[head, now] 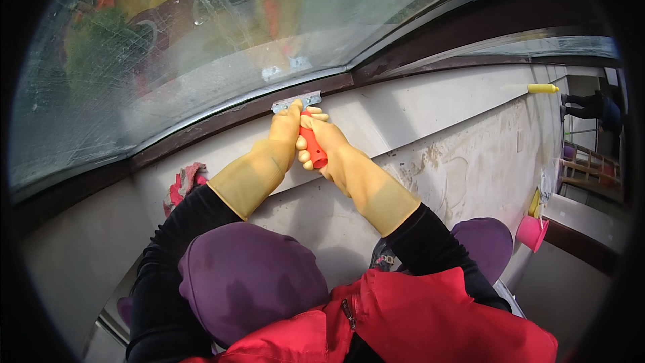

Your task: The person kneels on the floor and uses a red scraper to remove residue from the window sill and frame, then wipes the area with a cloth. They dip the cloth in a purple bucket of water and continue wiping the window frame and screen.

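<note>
My right hand (330, 138), in a yellow rubber glove, is wrapped around the red plastic handle (313, 148) of a scraper. My left hand (285, 128), gloved the same way, holds the tool near its neck, a finger lying against the metal head (308, 101). That wide head touches the dark brown window frame (242, 107) at its lower edge. Beyond the frame rises a wet, streaked window pane (211, 25). Below it runs a pale sill (363, 106). A crumpled pink and grey cloth (184, 186) lies on the sill beside my left forearm.
My purple-covered knee (252, 277) is close under my arms. The pale floor (453, 161) is stained. A yellow cylindrical object (543, 88) rests at the sill's far right. A pink container (531, 233), a wooden rack-like object (589, 165) and another person (599, 108) are at right.
</note>
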Action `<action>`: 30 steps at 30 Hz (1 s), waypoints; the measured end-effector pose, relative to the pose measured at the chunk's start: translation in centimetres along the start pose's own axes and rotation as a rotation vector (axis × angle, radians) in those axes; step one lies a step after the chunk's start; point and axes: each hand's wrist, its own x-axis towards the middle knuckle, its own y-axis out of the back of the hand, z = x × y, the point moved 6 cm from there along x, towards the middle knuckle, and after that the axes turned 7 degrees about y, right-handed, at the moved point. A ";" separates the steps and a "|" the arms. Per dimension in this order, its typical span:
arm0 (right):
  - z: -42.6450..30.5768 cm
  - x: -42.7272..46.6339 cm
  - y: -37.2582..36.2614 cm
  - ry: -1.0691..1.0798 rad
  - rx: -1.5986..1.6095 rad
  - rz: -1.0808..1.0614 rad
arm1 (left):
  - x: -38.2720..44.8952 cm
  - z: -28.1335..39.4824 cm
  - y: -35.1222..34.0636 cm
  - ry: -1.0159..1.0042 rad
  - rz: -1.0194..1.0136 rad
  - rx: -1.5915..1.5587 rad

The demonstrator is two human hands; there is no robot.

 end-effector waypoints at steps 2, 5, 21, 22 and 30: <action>-0.1 0.0 -0.1 -0.015 0.025 -0.011 | -0.2 -0.1 -0.4 0.068 -0.023 -0.035; 0.2 0.0 0.4 -0.085 -0.019 0.020 | -0.3 -0.1 -0.3 0.118 0.081 -0.016; -1.2 -3.4 9.6 0.905 -1.006 0.417 | 1.7 -4.7 -6.0 0.011 -0.320 -0.129; -1.6 -3.5 9.8 0.999 -0.973 0.415 | 1.8 -4.7 -6.5 0.002 -0.351 -0.136; -2.3 -2.5 10.2 0.687 -0.659 0.305 | 2.5 -4.1 -6.1 0.040 -0.195 -0.021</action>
